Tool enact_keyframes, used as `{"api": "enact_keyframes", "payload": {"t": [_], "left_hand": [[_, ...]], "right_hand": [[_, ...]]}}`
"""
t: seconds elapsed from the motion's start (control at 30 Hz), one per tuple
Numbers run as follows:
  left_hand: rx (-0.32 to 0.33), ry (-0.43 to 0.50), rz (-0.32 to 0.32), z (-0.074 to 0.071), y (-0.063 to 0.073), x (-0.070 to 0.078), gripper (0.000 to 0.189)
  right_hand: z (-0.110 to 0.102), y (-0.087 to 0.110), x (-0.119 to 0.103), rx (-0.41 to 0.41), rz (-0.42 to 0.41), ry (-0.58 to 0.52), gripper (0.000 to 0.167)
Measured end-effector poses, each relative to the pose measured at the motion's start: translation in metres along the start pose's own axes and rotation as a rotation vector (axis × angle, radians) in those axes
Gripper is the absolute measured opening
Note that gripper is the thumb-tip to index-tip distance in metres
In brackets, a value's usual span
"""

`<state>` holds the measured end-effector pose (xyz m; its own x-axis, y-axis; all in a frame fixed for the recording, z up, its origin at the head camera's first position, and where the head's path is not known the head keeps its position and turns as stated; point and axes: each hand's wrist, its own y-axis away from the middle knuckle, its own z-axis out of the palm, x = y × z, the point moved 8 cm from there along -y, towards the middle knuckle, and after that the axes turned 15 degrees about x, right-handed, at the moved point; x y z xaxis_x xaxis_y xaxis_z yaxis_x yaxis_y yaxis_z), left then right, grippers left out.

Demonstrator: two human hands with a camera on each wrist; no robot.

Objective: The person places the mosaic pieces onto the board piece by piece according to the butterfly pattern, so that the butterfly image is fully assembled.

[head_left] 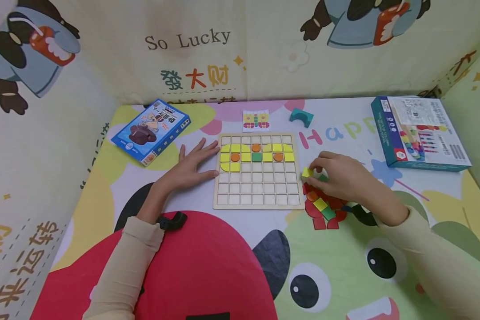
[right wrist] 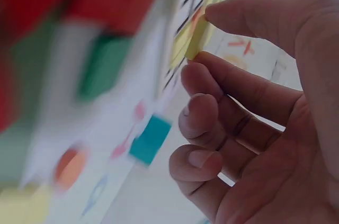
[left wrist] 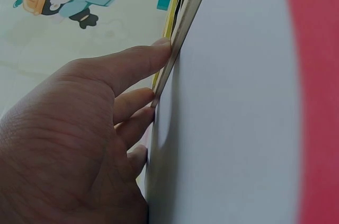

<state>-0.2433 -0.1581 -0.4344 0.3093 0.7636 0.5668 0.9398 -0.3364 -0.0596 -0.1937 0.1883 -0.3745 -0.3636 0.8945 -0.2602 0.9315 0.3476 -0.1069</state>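
A wooden grid board lies flat on the table, its upper rows partly filled with yellow tiles, a green square and three orange rounds. Fingers spread, my left hand touches the board's left edge with thumb and fingertips. The left wrist view shows that thumb against the board's rim. To the right of the board, my right hand pinches a yellow tile between thumb and index finger. Beneath that hand is a loose pile of red, green, yellow and orange tiles, partly hidden by it.
A butterfly pattern card lies behind the board, with a teal arch block to its right. At the back left is a blue box; a teal-edged box lies at the back right. Printed cloth walls surround the table.
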Motion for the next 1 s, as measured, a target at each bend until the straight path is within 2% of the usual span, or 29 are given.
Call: {"api": "enact_keyframes", "payload": {"t": [0.27,0.47,0.7,1.0], "left_hand": [[-0.016,0.026,0.003,0.000,0.000,0.000,0.080],[-0.017,0.027,-0.003,-0.001,0.000,0.001,0.080],[-0.015,0.027,-0.009,-0.001,0.000,0.001,0.080],[-0.013,0.024,-0.011,0.000,0.000,0.000,0.080]], "right_hand": [[0.019,-0.050,-0.064,0.015,-0.179,-0.046,0.036],[0.035,-0.076,-0.099,0.002,-0.259,-0.049,0.037],[0.053,-0.089,-0.116,-0.030,-0.283,-0.049,0.031],[0.056,-0.087,-0.119,-0.039,-0.268,-0.004,0.034]]}}
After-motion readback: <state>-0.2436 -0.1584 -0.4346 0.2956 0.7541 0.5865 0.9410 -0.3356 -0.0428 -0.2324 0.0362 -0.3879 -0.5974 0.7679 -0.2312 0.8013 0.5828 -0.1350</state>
